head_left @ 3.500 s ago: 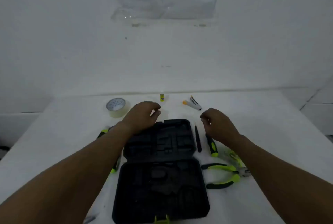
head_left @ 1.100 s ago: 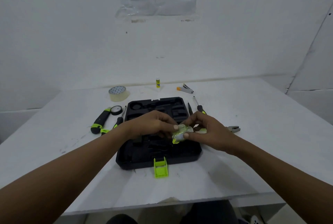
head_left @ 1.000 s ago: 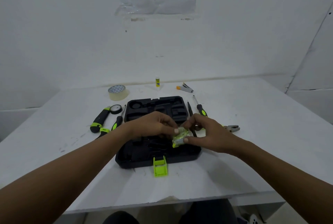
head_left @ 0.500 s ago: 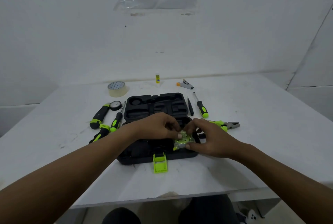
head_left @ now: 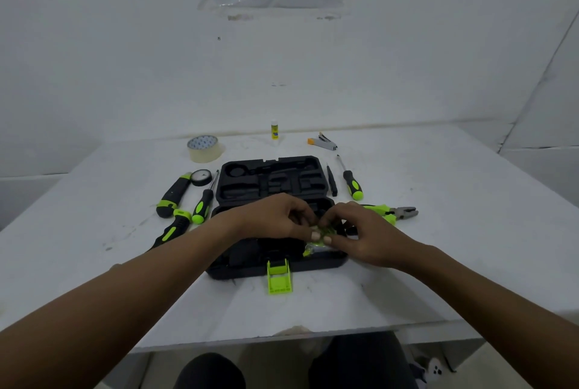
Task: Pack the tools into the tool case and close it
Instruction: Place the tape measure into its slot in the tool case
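A black tool case [head_left: 272, 180] lies open on the white table [head_left: 438, 232], its green latch [head_left: 279, 277] hanging off the near edge. My left hand [head_left: 279, 216] and my right hand [head_left: 360, 235] meet over the case's near half, both pinching a small green item in clear wrap [head_left: 322, 233]. Left of the case lie a utility knife [head_left: 174, 193], a green-handled screwdriver [head_left: 203, 205], another green-handled tool [head_left: 170, 232] and a black tape roll [head_left: 201, 177]. Right of it lie a thin black tool [head_left: 332, 183], a screwdriver [head_left: 352, 183] and pliers [head_left: 394, 211].
A roll of clear packing tape [head_left: 204, 148], a small glue stick [head_left: 274, 129] and a stapler [head_left: 322, 142] sit at the back of the table. The table's near edge is just above my knees. White walls close in behind and at the right.
My hands have come back from the case's far edge and taken up the small wrapped green item. Over the last second they lowered it toward the case's near half.
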